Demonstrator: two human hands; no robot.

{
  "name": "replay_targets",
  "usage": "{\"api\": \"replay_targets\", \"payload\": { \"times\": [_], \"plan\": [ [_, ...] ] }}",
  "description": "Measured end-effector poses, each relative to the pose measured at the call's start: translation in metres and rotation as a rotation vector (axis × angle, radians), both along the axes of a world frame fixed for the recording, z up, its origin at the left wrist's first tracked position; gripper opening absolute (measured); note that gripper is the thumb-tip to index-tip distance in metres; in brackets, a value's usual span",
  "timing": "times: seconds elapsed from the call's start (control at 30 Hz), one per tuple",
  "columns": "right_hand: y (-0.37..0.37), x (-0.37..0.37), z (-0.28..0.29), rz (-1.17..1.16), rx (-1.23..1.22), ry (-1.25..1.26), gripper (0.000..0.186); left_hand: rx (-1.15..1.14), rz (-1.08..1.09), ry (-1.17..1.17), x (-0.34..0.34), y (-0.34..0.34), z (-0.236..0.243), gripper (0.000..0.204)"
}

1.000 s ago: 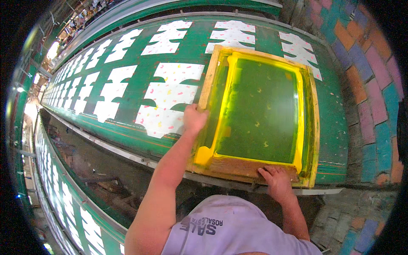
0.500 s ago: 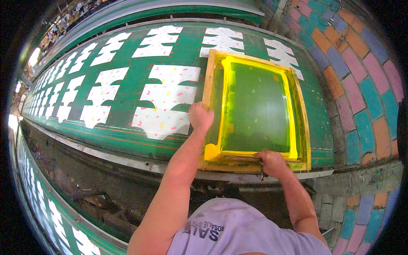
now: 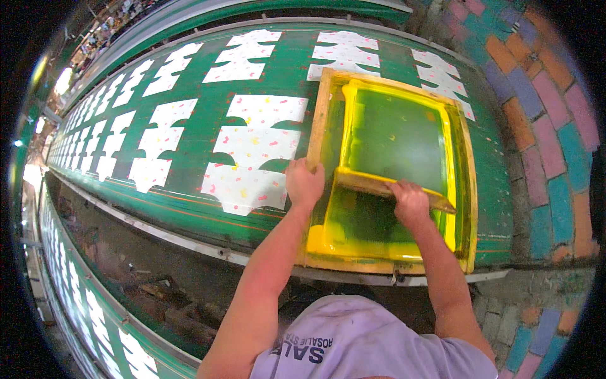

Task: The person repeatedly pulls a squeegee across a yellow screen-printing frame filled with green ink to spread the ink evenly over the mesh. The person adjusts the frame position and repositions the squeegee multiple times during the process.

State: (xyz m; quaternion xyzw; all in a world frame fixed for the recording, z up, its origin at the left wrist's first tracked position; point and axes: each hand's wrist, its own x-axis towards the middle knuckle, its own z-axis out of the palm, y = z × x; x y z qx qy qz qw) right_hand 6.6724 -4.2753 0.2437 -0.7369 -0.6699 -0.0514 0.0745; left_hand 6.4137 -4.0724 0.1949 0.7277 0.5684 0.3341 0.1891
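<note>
A wooden-framed printing screen [image 3: 398,126] lies on the long green table, its mesh edged with bright yellow ink [image 3: 346,126]. My left hand [image 3: 305,182] grips the left side of the frame. My right hand [image 3: 410,201] is closed on a wooden squeegee [image 3: 366,183], which stretches across the mesh, slightly slanted, about midway along the screen. A thick pool of yellow ink [image 3: 319,243] sits in the near left corner. Left of the screen lie white cut fabric pieces [image 3: 252,148] with small pink and yellow prints.
More white fabric pieces [image 3: 165,136] run in two rows along the green table [image 3: 208,95]. A metal rail [image 3: 208,246] borders its near edge. Another table with white pieces [image 3: 95,316] stands at lower left. Coloured paving blocks [image 3: 546,151] cover the floor at right.
My right hand has pushed the squeegee from the near edge of the screen to about its middle. The left hand stays on the frame. The whole view has shifted slightly.
</note>
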Motion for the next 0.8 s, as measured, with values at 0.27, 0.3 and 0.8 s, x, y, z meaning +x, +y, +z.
{"api": "replay_targets", "payload": {
  "times": [0.27,0.3,0.8],
  "plan": [
    [0.159,0.138,-0.006,-0.041,-0.016,-0.034,0.053,0.007,0.063,0.084,0.008,0.0,-0.003,0.045],
    [0.177,0.153,-0.006,-0.037,-0.01,-0.035,0.053,-0.015,0.072,0.098,0.009,-0.002,-0.002,0.045],
    [0.315,0.287,-0.015,0.103,0.053,0.008,0.044,-0.074,0.128,0.196,0.018,-0.007,0.009,0.043]
  ]
}}
